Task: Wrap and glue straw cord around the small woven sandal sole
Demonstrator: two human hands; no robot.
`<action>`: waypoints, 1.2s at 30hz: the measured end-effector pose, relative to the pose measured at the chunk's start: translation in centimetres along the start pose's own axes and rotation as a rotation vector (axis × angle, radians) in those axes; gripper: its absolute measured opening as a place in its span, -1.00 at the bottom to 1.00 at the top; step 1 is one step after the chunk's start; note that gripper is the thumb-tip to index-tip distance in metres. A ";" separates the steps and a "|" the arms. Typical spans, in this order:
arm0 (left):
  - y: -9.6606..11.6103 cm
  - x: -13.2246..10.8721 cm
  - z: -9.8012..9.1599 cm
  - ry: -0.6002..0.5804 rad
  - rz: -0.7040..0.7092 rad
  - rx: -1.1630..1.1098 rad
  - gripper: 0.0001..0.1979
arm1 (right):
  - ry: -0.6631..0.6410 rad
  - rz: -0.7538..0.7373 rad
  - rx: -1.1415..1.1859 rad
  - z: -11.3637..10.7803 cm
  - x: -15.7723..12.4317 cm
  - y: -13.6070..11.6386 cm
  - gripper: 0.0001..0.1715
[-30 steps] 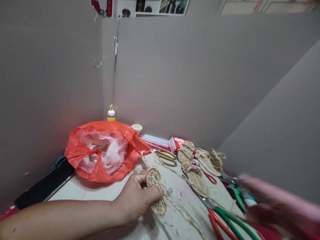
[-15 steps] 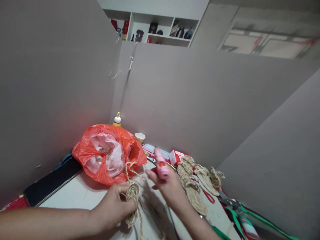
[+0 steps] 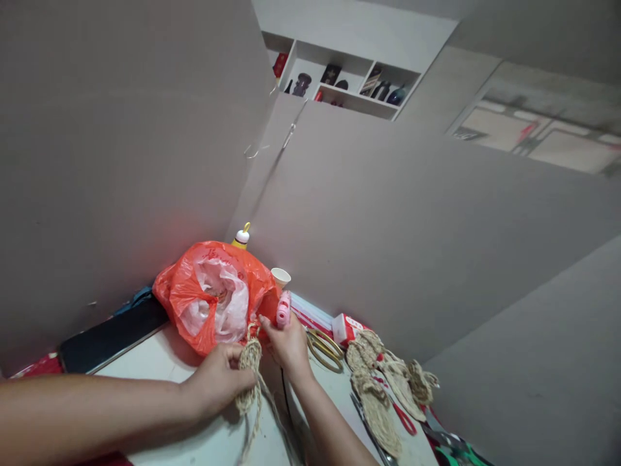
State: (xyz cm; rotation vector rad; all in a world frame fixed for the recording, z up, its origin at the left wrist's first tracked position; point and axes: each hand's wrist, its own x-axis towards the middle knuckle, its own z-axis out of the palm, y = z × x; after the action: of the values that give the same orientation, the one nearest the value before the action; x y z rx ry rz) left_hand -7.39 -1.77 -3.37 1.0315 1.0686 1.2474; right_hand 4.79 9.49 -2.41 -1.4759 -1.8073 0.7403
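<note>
Coil (image 3: 249,382): oval of braided, straw-coloured cord, held upright just above the bench (image 3: 334,396) and in front of the orange bag (image 3: 182,298); loose strands hang below it, and cord ends also show at its top.
Left hand (image 3: 216,383): grip clamped on the coil, thumb over the near side and fingers partly hidden; pinching it from the left probably keeps the turns pressed together and leaves the right edge free.
Right hand (image 3: 291,349): grip clamped around the pink tool (image 3: 284,309), though most of the fingers are out of sight; the tool, perhaps a glue gun, stands up beyond the hand, near the coil, with no contact that I can make out.
Black cord (image 3: 285,392): runs beside the right forearm; where it joins is hidden.
Orange bag: slumped with its mouth towards the person, white plastic inside, likely set close for easy reach.
Gold-handled scissors (image 3: 325,350): lying to the right of the right hand, seemingly put aside within reach.
Finished-looking pieces (image 3: 378,414): woven shapes grouped on the right, apart from the coil, presumably to leave room for both hands.
Paper cup (image 3: 280,277): behind the bag, out of the way.
</note>
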 end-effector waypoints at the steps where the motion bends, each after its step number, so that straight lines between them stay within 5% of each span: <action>1: -0.1 0.7 -0.2 0.009 -0.001 -0.009 -0.94 | -0.012 0.016 0.035 0.3 0.2 0.2 -0.63; 8: -0.6 3.5 0.3 0.013 0.022 -0.012 -0.93 | -0.135 0.112 0.378 -0.6 -1.0 1.4 -0.62; 14: 2.0 1.1 0.4 -0.048 0.202 0.100 -0.85 | -0.014 -0.038 0.699 -7.1 -3.2 -0.6 -0.76; 19: 5.9 -1.0 0.2 -0.105 0.524 0.347 -0.86 | 0.137 -0.178 0.767 -12.1 -4.9 -3.8 -0.56; 21: 7.2 -1.0 0.6 -0.113 0.499 0.325 -0.86 | 0.220 -0.213 0.716 -13.9 -4.6 -4.2 -0.56; 24: 8.3 -0.4 1.2 -0.106 0.271 0.105 -0.91 | 0.408 -0.224 0.553 -17.3 -2.5 -3.5 -0.65; 29: 7.9 1.0 1.8 -0.023 0.007 -0.092 -0.86 | 0.556 -0.019 -0.002 -23.0 1.4 -0.1 -0.80; 33: 6.5 1.5 1.9 -0.023 -0.092 -0.097 -0.85 | 0.494 0.062 -0.397 -23.5 -0.7 2.4 -0.66; 36: 5.8 1.7 2.2 -0.024 -0.166 -0.082 -0.84 | 0.451 0.051 -0.567 -22.9 -4.2 3.3 -0.74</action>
State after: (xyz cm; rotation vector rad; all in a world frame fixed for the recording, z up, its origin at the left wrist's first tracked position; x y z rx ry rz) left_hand -6.39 0.19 2.63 0.8751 1.0546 1.1324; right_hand 25.52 6.25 8.31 -1.8634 -1.6903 -0.1145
